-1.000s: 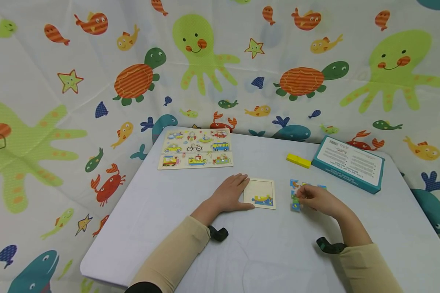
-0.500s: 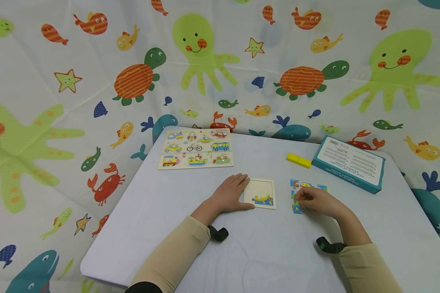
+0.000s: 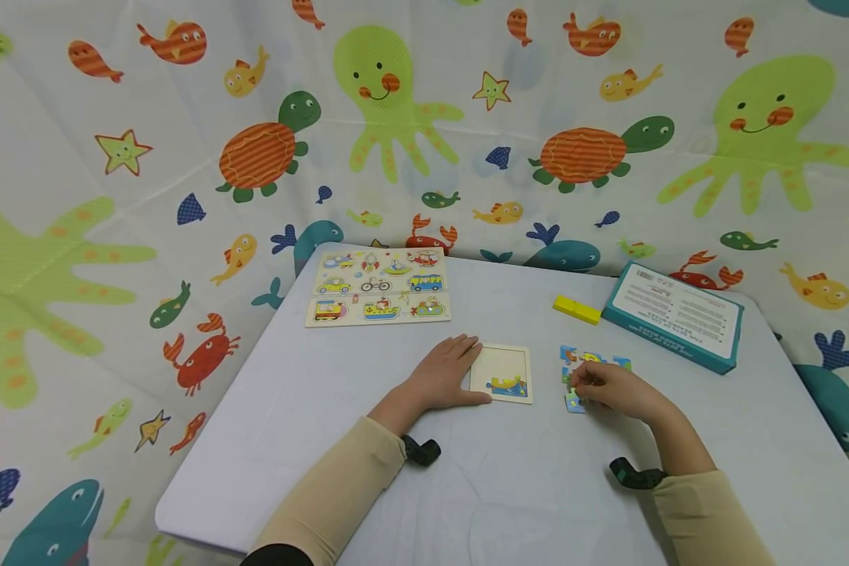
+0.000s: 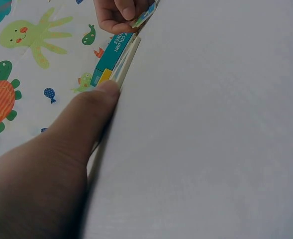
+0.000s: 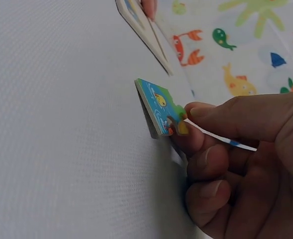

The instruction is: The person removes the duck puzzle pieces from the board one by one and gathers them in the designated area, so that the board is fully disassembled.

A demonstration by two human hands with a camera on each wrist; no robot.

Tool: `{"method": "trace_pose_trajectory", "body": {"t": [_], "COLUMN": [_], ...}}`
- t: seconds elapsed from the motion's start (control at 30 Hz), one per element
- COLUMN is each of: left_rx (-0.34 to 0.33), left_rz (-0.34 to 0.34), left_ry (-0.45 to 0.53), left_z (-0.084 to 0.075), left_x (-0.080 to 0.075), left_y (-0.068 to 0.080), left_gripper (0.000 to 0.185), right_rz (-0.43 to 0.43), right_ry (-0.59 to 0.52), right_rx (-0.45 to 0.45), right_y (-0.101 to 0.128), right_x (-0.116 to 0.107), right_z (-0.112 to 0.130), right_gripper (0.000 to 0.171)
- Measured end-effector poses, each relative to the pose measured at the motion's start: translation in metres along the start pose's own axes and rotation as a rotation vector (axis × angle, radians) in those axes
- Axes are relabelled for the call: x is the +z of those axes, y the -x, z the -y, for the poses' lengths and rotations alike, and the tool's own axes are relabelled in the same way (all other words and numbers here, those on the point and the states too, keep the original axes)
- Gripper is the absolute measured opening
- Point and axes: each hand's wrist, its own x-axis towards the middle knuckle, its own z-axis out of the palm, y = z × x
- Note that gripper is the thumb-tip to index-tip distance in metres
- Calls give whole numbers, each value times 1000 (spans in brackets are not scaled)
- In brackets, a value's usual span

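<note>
A small square puzzle tray (image 3: 502, 374) lies on the white table (image 3: 396, 440), with blue-and-yellow pieces seated along its bottom edge. My left hand (image 3: 444, 376) rests flat on the table against the tray's left edge, fingers straight (image 4: 94, 107). To the right lie loose puzzle pieces (image 3: 587, 362). My right hand (image 3: 604, 387) is over them and pinches a blue piece with a yellow fish (image 5: 158, 107) (image 3: 573, 401) between thumb and fingers, its edge on the table.
A wooden vehicle peg puzzle (image 3: 376, 287) lies at the back left of the table. A teal box (image 3: 672, 314) and a yellow block (image 3: 576, 310) sit at the back right. A sea-creature cloth (image 3: 424, 118) hangs behind the table.
My right hand has shifted the pinched piece slightly down and towards me within the loose pile. My left hand and the tray have stayed put.
</note>
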Motion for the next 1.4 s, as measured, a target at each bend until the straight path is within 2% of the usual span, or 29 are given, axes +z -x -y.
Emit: {"method": "trace_pose_trajectory", "body": {"t": [0.47, 0.77, 1.07, 1.4], "left_rx": [3, -2, -6, -10], "left_rz": [-5, 2, 4, 7], "left_ry": [-1, -3, 7, 4], "left_z": [0, 1, 0, -1], "left_x": [-1, -1, -2, -1], "left_y": [-1, -1, -1, -1], "left_gripper": [105, 106, 105, 104], "right_rz": [-26, -18, 11, 46], "right_ry": [31, 24, -14, -19], "right_rx": [6, -6, -39, -122], "right_y": [2, -10, -26, -45], "right_x": [-9, -9, 3, 21], "right_z": [9, 30, 58, 82], "right_gripper": [18, 21, 22, 21]}}
